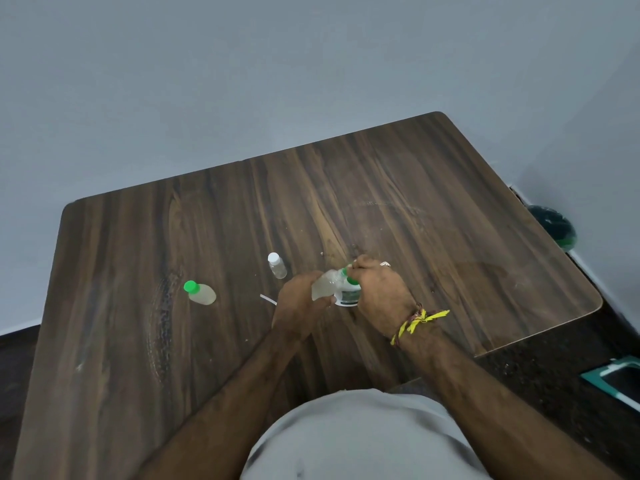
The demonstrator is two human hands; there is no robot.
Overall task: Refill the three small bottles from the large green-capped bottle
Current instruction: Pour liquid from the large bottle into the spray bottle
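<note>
While the left hand curls around a clear plastic bottle, the right hand pinches a green cap above a labelled white bottle, near the dark wooden table's centre. At nine o'clock stands a green-capped small bottle, at eleven a white-capped clear bottle; bare tabletop stretches toward the rounded far edge.

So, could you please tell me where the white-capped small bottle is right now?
In the head view, the white-capped small bottle stands on the table, just beyond the left hand and right of the green-capped small bottle.
</note>
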